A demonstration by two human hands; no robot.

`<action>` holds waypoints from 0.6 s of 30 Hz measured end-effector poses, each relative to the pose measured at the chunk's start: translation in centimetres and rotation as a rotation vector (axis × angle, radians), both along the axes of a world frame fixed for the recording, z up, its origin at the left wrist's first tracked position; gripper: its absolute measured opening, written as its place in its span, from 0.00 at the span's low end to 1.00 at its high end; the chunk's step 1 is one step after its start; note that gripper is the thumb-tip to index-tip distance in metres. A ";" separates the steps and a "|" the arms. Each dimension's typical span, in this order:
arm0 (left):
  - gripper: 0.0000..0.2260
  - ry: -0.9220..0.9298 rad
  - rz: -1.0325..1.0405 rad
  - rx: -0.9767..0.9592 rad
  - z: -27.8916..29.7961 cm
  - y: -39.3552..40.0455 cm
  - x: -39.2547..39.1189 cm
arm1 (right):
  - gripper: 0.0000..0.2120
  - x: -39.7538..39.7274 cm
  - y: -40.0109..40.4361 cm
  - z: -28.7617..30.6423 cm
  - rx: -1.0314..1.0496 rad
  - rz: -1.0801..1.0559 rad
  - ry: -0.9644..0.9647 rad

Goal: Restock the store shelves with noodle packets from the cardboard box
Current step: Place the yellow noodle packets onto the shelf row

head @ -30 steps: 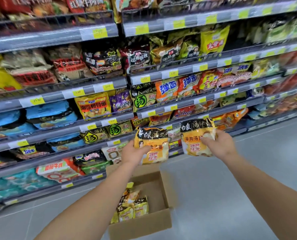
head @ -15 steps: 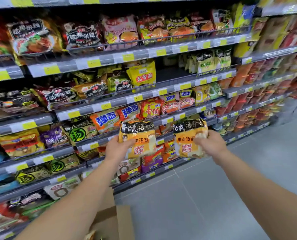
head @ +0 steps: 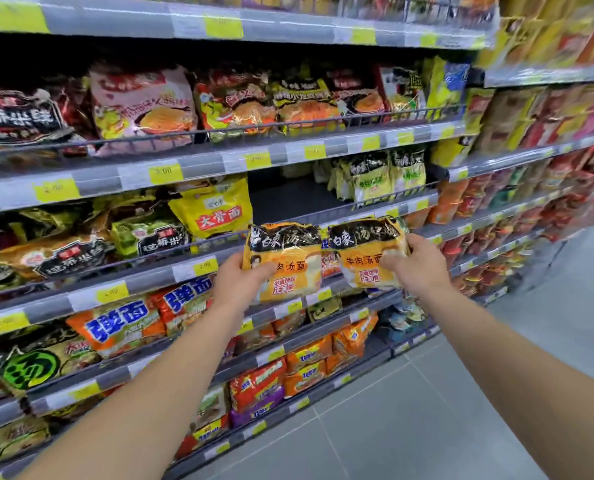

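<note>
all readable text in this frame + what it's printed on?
"白象" and "肉汤面": packet in left hand
"白象" and "羊肉汤面": packet in right hand
"大骨面": yellow packet on the shelf above
"弹面": orange packets on the shelf below
"过桥米": dark packet left of the yellow one
Yellow price tags: digits too blurred
Other packets: blurred, unreadable

Open gap: I see bare shelf floor [head: 288, 199] between yellow bag [head: 216, 209] left and green packets [head: 382, 178] right.
Barrier: wire rail [head: 219, 239] fronts it.
Elsewhere: shelves packed full.
</note>
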State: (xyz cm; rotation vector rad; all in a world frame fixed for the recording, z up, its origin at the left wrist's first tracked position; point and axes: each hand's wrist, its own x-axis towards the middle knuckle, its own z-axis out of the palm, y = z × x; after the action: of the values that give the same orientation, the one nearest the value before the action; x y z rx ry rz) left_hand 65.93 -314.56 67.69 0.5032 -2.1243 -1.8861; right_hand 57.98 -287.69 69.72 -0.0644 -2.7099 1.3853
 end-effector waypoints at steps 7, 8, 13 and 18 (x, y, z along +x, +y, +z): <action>0.30 0.098 -0.039 0.040 3.1 0.1 -7.1 | 0.15 -9.1 -1.7 2.3 0.069 -0.046 0.115; 0.30 0.103 -0.055 0.042 3.1 -0.3 -7.8 | 0.16 -10.2 -2.0 2.5 0.078 -0.034 0.129; 0.14 0.061 -0.053 -0.062 3.1 -1.4 -11.4 | 0.05 -15.2 -3.7 2.8 0.032 0.048 0.173; 0.17 0.053 0.078 -0.035 2.0 -1.1 -14.3 | 0.09 -20.2 -5.1 2.4 -0.075 0.168 0.229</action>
State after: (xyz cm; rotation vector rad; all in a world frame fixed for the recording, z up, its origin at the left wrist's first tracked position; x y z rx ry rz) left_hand 51.61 -315.70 69.70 0.5143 -2.0695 -1.7974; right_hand 37.74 -292.82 72.10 0.3036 -2.5227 1.4379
